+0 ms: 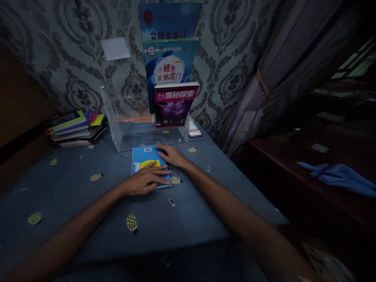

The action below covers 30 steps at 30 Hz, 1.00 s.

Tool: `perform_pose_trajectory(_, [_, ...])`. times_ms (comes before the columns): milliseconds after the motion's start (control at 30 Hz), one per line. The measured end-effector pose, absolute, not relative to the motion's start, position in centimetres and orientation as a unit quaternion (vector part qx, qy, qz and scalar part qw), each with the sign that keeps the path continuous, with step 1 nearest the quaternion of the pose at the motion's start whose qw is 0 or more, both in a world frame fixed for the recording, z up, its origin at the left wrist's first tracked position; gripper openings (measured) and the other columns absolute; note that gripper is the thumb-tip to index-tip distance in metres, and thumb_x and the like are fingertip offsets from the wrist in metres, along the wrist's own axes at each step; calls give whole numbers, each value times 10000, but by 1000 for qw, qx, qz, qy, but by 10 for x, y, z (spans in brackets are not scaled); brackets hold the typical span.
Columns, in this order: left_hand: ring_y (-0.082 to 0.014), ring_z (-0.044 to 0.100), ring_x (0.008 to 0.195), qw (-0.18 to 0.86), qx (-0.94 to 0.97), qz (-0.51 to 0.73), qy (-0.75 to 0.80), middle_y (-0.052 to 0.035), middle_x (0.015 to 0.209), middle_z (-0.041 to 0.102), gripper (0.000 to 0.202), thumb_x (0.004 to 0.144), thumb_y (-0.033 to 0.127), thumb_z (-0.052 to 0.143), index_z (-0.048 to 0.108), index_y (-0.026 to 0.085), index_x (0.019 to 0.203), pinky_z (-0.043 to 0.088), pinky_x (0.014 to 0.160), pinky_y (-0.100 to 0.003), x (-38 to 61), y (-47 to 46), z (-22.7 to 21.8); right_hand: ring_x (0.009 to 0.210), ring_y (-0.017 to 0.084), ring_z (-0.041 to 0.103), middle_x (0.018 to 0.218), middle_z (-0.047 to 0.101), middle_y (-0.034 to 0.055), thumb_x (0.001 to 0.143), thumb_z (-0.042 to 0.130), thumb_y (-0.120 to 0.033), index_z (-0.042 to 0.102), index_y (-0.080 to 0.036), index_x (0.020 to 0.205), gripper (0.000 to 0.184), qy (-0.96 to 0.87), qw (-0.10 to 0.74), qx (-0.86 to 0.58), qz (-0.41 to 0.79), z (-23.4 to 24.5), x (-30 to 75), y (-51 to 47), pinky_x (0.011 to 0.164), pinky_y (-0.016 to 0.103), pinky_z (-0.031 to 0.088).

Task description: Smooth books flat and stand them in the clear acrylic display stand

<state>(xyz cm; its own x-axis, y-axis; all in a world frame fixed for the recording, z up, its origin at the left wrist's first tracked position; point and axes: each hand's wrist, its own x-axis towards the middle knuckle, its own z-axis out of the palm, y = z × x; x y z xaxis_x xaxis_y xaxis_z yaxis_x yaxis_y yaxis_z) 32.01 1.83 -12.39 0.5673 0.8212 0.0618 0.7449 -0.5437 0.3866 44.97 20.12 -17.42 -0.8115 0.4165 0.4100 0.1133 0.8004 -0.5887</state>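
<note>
A blue book (pixel 138 154) lies on the cloth-covered table, its barcode side up, with a yellow patch printed near the middle. My left hand (pixel 148 179) rests flat across its lower half, fingers apart and stretched out. Over the book's upper right edge lies my right hand (pixel 172 156), its fingers extended and apart, touching the cover. Both hands hide part of the cover. Just behind the book stands a clear tiered stand (pixel 135 137), holding a purple and black book (pixel 172 107) in front, a light-blue book (pixel 155 58) above it and a darker blue book (pixel 170 19) at the top.
A stack of books (pixel 76 127) sits on the table's left. A white item (pixel 194 129), partly blurred, lies right of the stand. A white card (pixel 115 48) is on the patterned wall. Right of the table (pixel 111 207) are a tied curtain (pixel 249 102) and blue cloth (pixel 337 176).
</note>
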Motion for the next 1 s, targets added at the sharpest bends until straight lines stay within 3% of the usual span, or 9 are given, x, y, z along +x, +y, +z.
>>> perform_pose_trajectory(367, [-214,374,1418,79,884,128,443,-8,1485,476,429,928,169,466,594,308,1313,223,1194,-486,325,12,-128,1400,265,411,1438,532,137,955,481,-256,585,-159,1319,390,-936,223,-182,202,-169,450,186,1164,520,286])
perform_pose_trajectory(533, [-214,450,1369,39,884,141,444,-70,1442,527,378,980,227,440,572,247,1333,297,1165,-470,326,10,-133,1393,258,422,1433,537,136,963,426,-221,582,-173,1326,399,-937,218,-206,180,-169,450,174,1148,530,316])
perform_pose_trajectory(700, [-217,573,1239,22,869,191,457,-93,1316,633,346,998,311,450,592,206,1296,413,1092,-411,325,8,-137,1414,269,388,1480,477,155,956,420,-236,536,-148,1376,445,-943,196,-203,177,-170,469,156,1149,536,324])
perform_pose_trajectory(800, [-206,618,1145,30,848,232,475,-87,1202,683,336,1000,298,434,593,217,1286,447,1056,-392,320,5,-141,1427,256,367,1507,445,135,958,425,-234,501,-191,1413,464,-950,187,-176,175,-168,488,139,1159,525,313])
perform_pose_trajectory(900, [-229,553,1238,24,806,259,532,-97,1283,634,384,996,295,428,524,234,1363,368,1128,-455,309,-1,-149,1445,243,332,1533,412,101,971,439,-263,429,-260,1465,494,-958,170,-145,178,-163,505,123,1175,529,277])
perform_pose_trajectory(1000, [-303,291,1448,19,747,234,622,-129,1533,390,520,988,401,444,389,226,1474,237,1179,-558,294,-6,-158,1457,250,305,1547,389,90,980,452,-317,397,-282,1481,505,-961,147,-142,186,-157,514,113,1178,555,254])
